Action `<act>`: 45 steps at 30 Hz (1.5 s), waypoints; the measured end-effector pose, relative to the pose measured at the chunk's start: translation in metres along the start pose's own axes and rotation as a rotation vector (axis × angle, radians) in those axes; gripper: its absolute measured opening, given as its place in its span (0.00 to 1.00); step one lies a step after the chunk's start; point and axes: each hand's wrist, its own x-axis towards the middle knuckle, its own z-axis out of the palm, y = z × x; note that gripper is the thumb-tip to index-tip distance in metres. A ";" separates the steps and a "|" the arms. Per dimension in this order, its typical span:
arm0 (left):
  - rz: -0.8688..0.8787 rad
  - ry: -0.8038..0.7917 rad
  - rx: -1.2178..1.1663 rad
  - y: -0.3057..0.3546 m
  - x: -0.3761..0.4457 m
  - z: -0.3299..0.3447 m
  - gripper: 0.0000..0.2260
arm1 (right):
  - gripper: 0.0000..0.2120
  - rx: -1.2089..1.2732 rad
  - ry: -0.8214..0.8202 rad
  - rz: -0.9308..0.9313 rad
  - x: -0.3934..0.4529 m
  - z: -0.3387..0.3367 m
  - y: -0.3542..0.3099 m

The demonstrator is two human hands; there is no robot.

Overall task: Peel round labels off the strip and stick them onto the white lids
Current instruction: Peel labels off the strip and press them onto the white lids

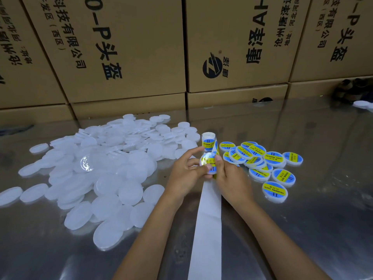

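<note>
"SOLDERING PASTE" — labelled lids point(275, 191), "头盔" — cardboard boxes point(113, 47)

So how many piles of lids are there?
2: plain lids left of the strip, labelled lids right of it. Blurred white things at far right may be more lids.

Printed cardboard boxes point(125, 47) stacked along the back; reflective metal table point(302, 219); dark blurred objects point(351, 89) far right.

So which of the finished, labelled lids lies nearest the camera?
The labelled lid at the near end of the right-hand group, lying apart from the overlapping cluster behind it, blue-and-yellow label facing up, right of the white backing strip.
</note>
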 end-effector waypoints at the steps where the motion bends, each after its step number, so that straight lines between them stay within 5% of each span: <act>1: 0.001 -0.040 0.019 0.000 0.000 0.000 0.23 | 0.24 0.009 0.001 0.006 0.000 0.000 0.000; 10: -0.037 0.099 -0.022 0.005 -0.005 -0.002 0.14 | 0.22 0.352 -0.034 0.041 -0.001 -0.002 -0.004; 18: -0.022 0.232 -0.039 0.004 -0.001 -0.003 0.07 | 0.30 0.184 -0.109 -0.027 -0.003 0.000 -0.005; 25: -0.015 0.057 -0.079 0.005 -0.003 0.000 0.03 | 0.25 0.039 -0.001 -0.021 -0.002 -0.001 0.000; 31: -0.063 -0.100 -0.098 0.005 -0.004 -0.001 0.15 | 0.24 0.009 0.054 0.012 0.000 -0.001 0.001; 45: -0.106 0.173 -0.159 -0.003 0.003 -0.010 0.08 | 0.25 0.340 -0.257 0.030 0.003 -0.006 -0.002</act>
